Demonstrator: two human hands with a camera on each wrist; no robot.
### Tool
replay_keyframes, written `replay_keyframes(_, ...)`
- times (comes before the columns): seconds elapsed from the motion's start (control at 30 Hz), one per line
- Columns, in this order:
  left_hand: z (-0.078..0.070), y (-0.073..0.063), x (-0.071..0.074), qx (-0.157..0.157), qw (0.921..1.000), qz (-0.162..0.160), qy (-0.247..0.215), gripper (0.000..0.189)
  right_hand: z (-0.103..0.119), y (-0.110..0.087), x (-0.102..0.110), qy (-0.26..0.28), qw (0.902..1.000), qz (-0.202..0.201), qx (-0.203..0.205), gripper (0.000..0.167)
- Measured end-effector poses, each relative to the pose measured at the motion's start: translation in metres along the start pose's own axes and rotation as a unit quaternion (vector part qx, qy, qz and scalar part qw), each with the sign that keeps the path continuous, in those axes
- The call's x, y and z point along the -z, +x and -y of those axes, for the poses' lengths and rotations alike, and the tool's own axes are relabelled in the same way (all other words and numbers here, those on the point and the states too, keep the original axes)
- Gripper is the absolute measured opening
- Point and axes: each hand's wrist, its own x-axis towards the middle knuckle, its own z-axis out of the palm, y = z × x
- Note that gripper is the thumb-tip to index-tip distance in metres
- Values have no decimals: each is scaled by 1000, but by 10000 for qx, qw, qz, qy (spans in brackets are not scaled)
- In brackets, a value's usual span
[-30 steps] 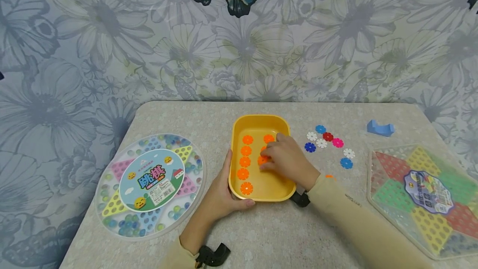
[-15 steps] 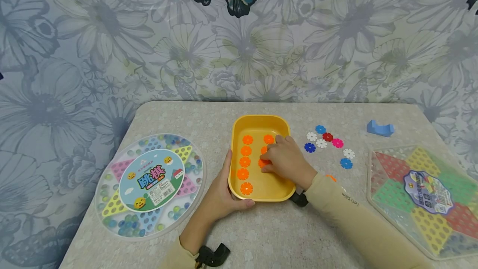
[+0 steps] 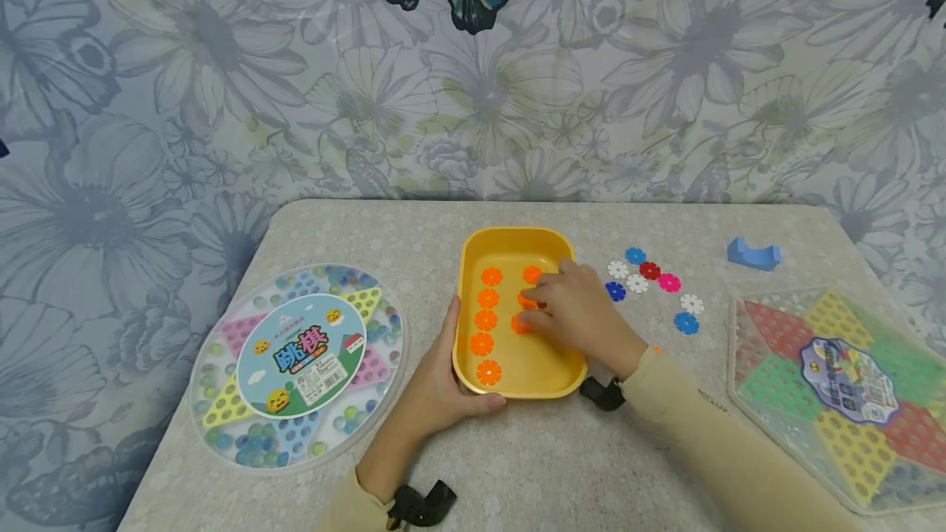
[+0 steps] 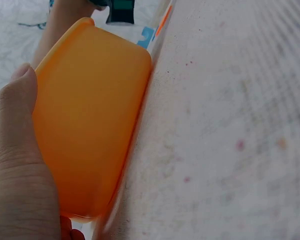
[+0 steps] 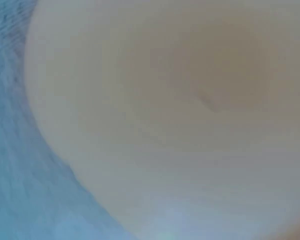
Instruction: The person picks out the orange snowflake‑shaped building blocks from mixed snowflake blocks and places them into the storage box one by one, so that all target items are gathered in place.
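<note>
A yellow plastic tray (image 3: 554, 376) sits mid-table, holding orange notched discs in two columns. The left column (image 3: 485, 319) has several discs; part of the right column is covered. My left hand (image 3: 434, 388) grips the tray's near left corner, fingers along the side and thumb at the front edge. In the left wrist view the thumb (image 4: 21, 95) lies against the tray's rim. Over the right column is my right hand (image 3: 580, 310), thumb and fingers apart, fingertips at an orange disc (image 3: 519, 324) lying on the tray floor. The right wrist view is blurred and blocked.
Loose white, blue, red and pink discs (image 3: 649, 270) lie right of the tray. An orange disc (image 3: 658, 349) peeks from behind the right sleeve. A round marble game box (image 3: 296, 368) stands left, a six-sided one (image 3: 850, 392) right. A blue block (image 3: 754, 254) is at the back.
My right hand has shifted slightly right and its fingers have spread, leaving more of the right-column discs showing. My left hand and the tray have not moved.
</note>
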Motion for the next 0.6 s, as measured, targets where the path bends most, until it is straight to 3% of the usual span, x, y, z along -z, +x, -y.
replay_keyframes(0.2, 0, 1, -1, -60, 10000, -39, -57, 138, -10, -24, 28, 37, 9976, -538, -425, 37)
replay_keyframes(0.37, 1, 2, -2, -79, 9998, -9, -159, 139, -29, -53, 40, -31, 9944, -843, -636, 36)
replay_keyframes(0.47, 2, 2, -1, -72, 9997, 13, -254, 140, -39, -70, 43, -102, 9944, -656, -818, 35)
replay_keyframes(0.6, 2, 2, -1, -42, 9996, 1, -283, 140, -49, -89, 44, -144, 9927, -15, -1200, 35)
